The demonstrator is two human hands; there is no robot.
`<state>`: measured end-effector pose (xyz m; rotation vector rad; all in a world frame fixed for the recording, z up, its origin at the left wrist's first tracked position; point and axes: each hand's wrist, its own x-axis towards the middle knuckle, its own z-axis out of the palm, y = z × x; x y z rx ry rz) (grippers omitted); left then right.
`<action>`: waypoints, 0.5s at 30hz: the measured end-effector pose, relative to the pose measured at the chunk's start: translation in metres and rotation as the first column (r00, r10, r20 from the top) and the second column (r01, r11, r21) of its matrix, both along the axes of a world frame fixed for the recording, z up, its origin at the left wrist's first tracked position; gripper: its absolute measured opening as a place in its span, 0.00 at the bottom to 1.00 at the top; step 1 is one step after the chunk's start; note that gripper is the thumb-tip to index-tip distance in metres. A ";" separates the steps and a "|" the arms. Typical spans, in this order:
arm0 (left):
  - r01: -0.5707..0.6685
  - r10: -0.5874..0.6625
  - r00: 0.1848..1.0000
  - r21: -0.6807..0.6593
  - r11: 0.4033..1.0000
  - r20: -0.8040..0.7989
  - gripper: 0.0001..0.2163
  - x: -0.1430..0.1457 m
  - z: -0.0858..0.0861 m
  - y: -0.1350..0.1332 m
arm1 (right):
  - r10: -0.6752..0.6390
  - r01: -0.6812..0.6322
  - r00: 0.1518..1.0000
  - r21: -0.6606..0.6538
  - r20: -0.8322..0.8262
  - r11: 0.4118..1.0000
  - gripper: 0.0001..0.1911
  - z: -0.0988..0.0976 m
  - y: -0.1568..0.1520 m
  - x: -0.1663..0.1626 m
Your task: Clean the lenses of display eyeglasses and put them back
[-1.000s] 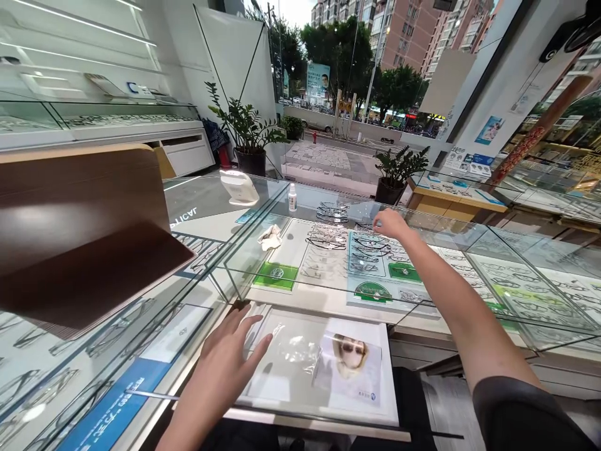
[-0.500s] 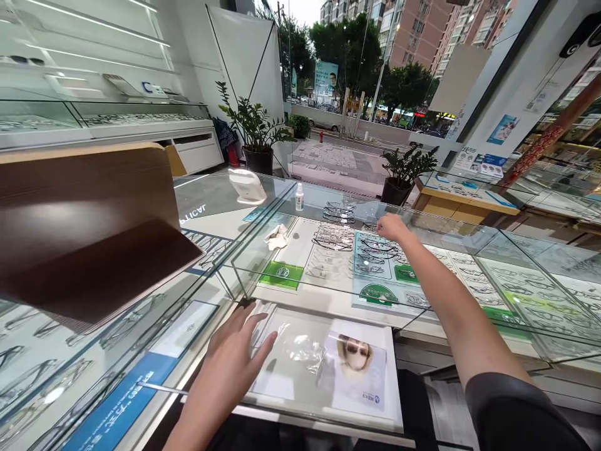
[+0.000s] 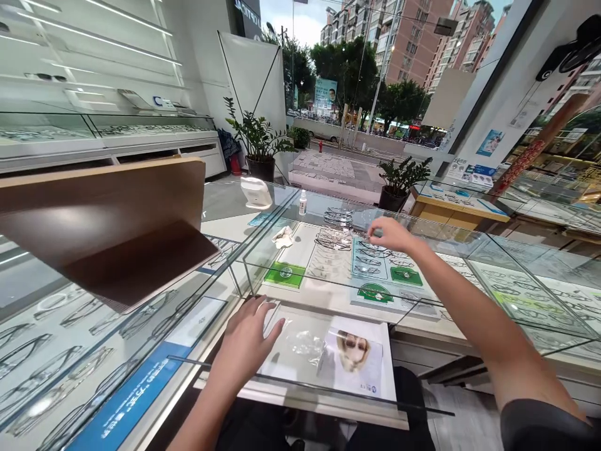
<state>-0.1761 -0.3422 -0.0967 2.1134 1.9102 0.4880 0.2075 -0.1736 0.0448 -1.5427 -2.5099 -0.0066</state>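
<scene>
My left hand point(image 3: 250, 341), fingers spread and holding nothing, is over the left side of a pulled-out drawer point(image 3: 300, 391) below the glass counter. In that drawer lie a clear plastic wrapper point(image 3: 303, 343) and a printed sheet with a face in sunglasses point(image 3: 353, 354). My right hand point(image 3: 393, 235) reaches across the glass top, thumb and fingers pinched together. At its fingertips is a thin pair of eyeglasses point(image 3: 360, 233), partly hidden by the hand. Left of it, a row of eyeglasses point(image 3: 338, 217) lies on the counter top. More frames point(image 3: 369, 260) show through the glass.
A spray bottle point(image 3: 303, 203), a crumpled cloth point(image 3: 283, 237) and a white stand point(image 3: 256, 193) are on the glass counters. A brown board-like case point(image 3: 107, 225) stands at the left. A glass display with frames point(image 3: 56, 351) runs along the left front. Potted plants point(image 3: 397, 181) stand beyond.
My right hand has drawn slightly nearer and left over the glass top, still pinched. The left hand stays spread at the drawer. The view has tilted up a little.
</scene>
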 end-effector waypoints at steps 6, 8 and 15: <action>0.014 -0.013 1.000 0.063 0.998 -0.007 0.20 0.002 0.000 -0.007 | 0.202 -0.245 0.966 -0.329 -0.158 0.912 0.06 -0.040 -0.113 -0.066; 0.025 -0.024 1.000 0.076 0.997 -0.011 0.21 0.001 -0.002 -0.008 | 0.190 -0.225 0.973 -0.393 -0.128 0.892 0.06 -0.071 -0.134 -0.079; 0.055 -0.051 0.998 0.094 0.994 -0.042 0.22 -0.001 -0.007 -0.011 | 0.115 -0.073 0.987 -0.330 0.111 0.941 0.07 -0.162 -0.111 -0.094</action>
